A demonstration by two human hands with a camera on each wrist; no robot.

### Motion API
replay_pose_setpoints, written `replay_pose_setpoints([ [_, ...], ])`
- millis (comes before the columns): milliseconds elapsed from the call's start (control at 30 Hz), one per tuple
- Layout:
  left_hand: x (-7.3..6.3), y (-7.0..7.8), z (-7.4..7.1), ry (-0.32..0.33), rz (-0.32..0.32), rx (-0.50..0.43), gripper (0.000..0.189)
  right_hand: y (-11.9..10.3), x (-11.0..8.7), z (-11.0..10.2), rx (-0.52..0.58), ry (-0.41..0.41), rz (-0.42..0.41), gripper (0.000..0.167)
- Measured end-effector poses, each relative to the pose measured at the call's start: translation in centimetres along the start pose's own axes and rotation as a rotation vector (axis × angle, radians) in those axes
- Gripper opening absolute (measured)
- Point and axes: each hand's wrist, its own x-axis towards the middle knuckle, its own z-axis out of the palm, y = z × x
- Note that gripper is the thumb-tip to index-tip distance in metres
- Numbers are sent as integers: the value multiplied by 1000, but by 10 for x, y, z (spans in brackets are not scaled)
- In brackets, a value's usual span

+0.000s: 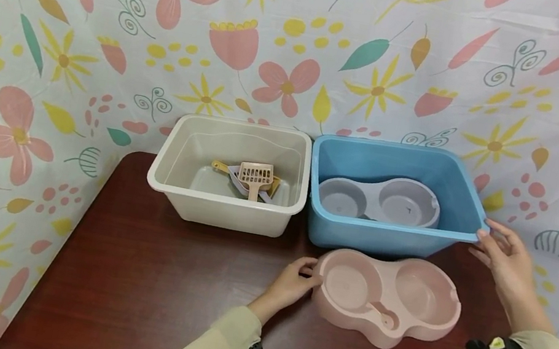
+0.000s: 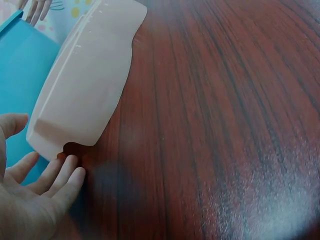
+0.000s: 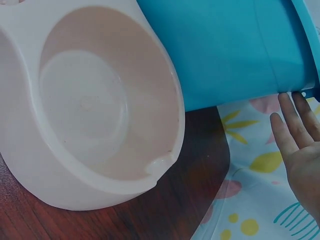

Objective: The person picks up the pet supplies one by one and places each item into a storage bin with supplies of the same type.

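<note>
On the table sits a pink double pet bowl (image 1: pixel 380 326) with two round hollows and a small notch between them. My left hand (image 1: pixel 293 280) is at its left end; in the left wrist view the fingertips (image 2: pixel 75 175) touch its lower edge, thumb apart. A blue litter box (image 1: pixel 374 241) stands right behind the bowl. My right hand (image 1: pixel 507 264) holds its right front corner, thumb on the rim and fingers (image 3: pixel 295 120) underneath. Inside the blue box lies a grey double bowl (image 1: pixel 374 194), its lower part hidden by the front wall.
Left of the blue box stands a beige litter box (image 1: pixel 233 216) with several litter scoops (image 1: pixel 255 175) in it. Both boxes are near the back edge of the dark red wooden table (image 1: pixel 136 286). Behind them hangs a flowered cloth (image 1: pixel 294 27).
</note>
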Motion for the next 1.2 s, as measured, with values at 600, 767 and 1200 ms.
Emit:
replay_pose_setpoints([
  [600,-1,-4,19,87,13,-21,52,-2,0,2,-7,19,1,33],
  [767,-1,-4,21,126,8,-107,48,1,-1,4,-20,31,-5,32],
  [1200,-2,-5,16,233,2,-257,43,3,-2,3,-19,43,-7,31],
])
